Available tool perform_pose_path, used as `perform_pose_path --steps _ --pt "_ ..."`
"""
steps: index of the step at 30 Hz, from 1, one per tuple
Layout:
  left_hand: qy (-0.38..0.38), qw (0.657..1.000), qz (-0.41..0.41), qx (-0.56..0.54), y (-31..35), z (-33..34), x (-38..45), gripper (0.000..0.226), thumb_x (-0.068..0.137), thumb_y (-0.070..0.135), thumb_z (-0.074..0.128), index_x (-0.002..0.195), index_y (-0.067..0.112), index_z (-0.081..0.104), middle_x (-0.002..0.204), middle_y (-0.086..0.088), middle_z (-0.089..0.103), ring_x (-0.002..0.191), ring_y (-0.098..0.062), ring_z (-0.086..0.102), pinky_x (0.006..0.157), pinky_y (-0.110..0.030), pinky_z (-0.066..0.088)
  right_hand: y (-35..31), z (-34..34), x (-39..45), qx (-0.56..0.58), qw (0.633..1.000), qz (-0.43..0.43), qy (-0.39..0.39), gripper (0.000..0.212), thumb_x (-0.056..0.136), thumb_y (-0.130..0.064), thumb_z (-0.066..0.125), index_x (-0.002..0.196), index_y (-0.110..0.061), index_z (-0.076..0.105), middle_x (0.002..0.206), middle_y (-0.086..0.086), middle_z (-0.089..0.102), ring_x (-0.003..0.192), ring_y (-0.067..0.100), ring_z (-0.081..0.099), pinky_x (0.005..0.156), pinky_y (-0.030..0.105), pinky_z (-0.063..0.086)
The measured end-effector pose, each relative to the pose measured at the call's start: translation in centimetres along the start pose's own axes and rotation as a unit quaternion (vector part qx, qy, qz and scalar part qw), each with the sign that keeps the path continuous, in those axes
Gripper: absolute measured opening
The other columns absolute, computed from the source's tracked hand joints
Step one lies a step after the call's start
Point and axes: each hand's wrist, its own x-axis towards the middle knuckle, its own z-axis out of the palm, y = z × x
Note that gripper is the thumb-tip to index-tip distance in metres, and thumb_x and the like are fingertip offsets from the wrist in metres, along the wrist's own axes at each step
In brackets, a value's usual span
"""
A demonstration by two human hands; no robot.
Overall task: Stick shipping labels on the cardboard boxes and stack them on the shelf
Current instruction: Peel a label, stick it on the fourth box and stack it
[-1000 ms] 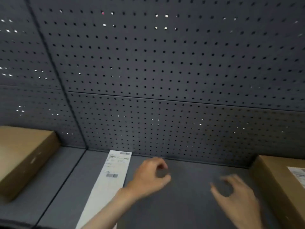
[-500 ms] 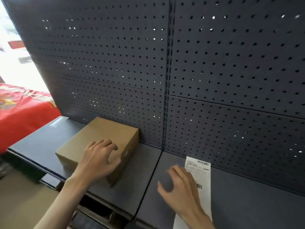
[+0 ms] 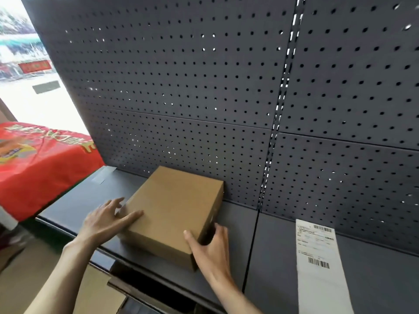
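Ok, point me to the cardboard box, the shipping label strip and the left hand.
cardboard box (image 3: pixel 174 207), head view, middle of its top face.
shipping label strip (image 3: pixel 317 248), head view, printed part between the barcodes.
left hand (image 3: pixel 106 220), head view, back of the hand.

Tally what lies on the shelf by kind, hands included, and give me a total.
Cardboard box: 1
Shipping label strip: 1
Grey tape patch: 1
Hands: 2, the left hand and the right hand, one on each side of the box
Total: 5
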Motion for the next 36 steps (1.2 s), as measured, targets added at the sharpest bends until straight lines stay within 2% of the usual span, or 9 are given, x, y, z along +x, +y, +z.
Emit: perform_pose_path --steps 3,7,11,15,19,22,25,31,36 --pt "-0.058 0.987 -0.049 -0.142 -0.2 0.5 0.6 0.101 0.05 0.094 0.052 0.116 0.019 0.07 0.118 -0.004 0.07 0.109 -0.026 0.063 0.099 -0.046 0.047 -0.2 1.1 0.4 0.002 0.998 0.056 0.01 0.095 0.058 -0.085 0.064 0.132 -0.027 0.055 0.121 -0.011 0.049 0.126 0.016 0.05 0.11 0.039 0.042" --pt "-0.038 0.959 -0.07 -0.273 1.4 1.0 -0.6 0.083 0.042 0.082 0.062 0.086 0.012 0.072 0.093 -0.01 0.072 0.087 -0.025 0.063 0.075 -0.041 0.048 -0.8 1.7 0.2 0.087 0.992 0.088 -0.002 0.095 0.055 -0.08 0.073 0.132 -0.028 0.052 0.119 -0.014 0.043 0.126 0.016 0.048 0.113 0.039 0.04" --pt "-0.074 0.939 -0.08 -0.326 2.7 0.8 -2.8 0.081 0.045 0.075 0.069 0.099 0.015 0.068 0.102 -0.006 0.068 0.092 -0.021 0.061 0.074 -0.037 0.047 -1.0 0.2 -0.2 0.216 0.969 0.117 -0.01 0.078 0.072 -0.054 0.086 0.131 -0.032 0.04 0.124 -0.013 0.043 0.116 0.012 0.051 0.104 0.031 0.042" --pt "-0.126 0.921 -0.07 -0.362 3.3 0.4 -5.5 0.089 0.041 0.073 0.073 0.11 0.018 0.057 0.112 -0.008 0.064 0.1 -0.025 0.063 0.081 -0.041 0.051 -0.9 -3.6 -0.8 0.282 0.951 0.121 -0.046 0.084 0.071 -0.042 0.091 0.135 -0.037 0.037 0.117 -0.015 0.06 0.11 0.01 0.058 0.107 0.04 0.044" --pt "-0.173 0.905 -0.047 -0.386 6.4 0.9 -9.0 0.101 0.04 0.07 0.076 0.125 0.022 0.05 0.116 -0.002 0.067 0.099 -0.019 0.067 0.072 -0.029 0.049 0.6 -8.9 -1.8 0.274 0.953 0.12 -0.052 0.109 0.046 -0.053 0.098 0.139 -0.029 0.046 0.122 -0.004 0.069 0.111 0.017 0.066 0.107 0.044 0.049" --pt "-0.186 0.885 -0.034 -0.426 10.2 2.7 -11.2 0.109 0.029 0.071 0.087 0.124 0.024 0.061 0.106 0.001 0.079 0.092 -0.017 0.076 0.074 -0.029 0.057 2.2 -14.0 -2.6 0.277 0.954 0.113 -0.035 0.127 0.026 -0.057 0.099 0.139 -0.025 0.051 0.12 0.001 0.074 0.108 0.021 0.071 0.102 0.045 0.054" --pt "-0.187 0.873 -0.02 -0.45 14.8 4.7 -13.3 0.113 0.025 0.069 0.088 0.125 0.023 0.062 0.107 0.001 0.078 0.096 -0.018 0.074 0.078 -0.03 0.056 4.4 -19.3 -3.7 0.279 0.954 0.11 -0.023 0.115 0.031 -0.049 0.099 0.135 -0.025 0.056 0.111 -0.001 0.079 0.105 0.021 0.074 0.095 0.042 0.057" --pt "-0.201 0.838 0.018 -0.506 24.2 9.3 -18.9 0.097 0.052 0.055 0.093 0.135 0.026 0.052 0.115 0.005 0.071 0.101 -0.012 0.068 0.074 -0.021 0.049 8.5 -30.2 -7.1 0.268 0.958 0.101 0.033 0.106 0.043 -0.044 0.101 0.138 -0.026 0.055 0.114 -0.002 0.078 0.105 0.018 0.072 0.084 0.037 0.056" --pt "-0.217 0.829 0.055 -0.512 31.8 13.5 -23.1 0.092 0.057 0.048 0.091 0.137 0.023 0.052 0.115 0.009 0.07 0.101 -0.008 0.068 0.074 -0.018 0.052 11.5 -39.0 -9.5 0.261 0.958 0.09 0.083 0.119 0.032 -0.055 0.1 0.139 -0.025 0.058 0.116 -0.003 0.078 0.11 0.019 0.072 0.103 0.044 0.053"
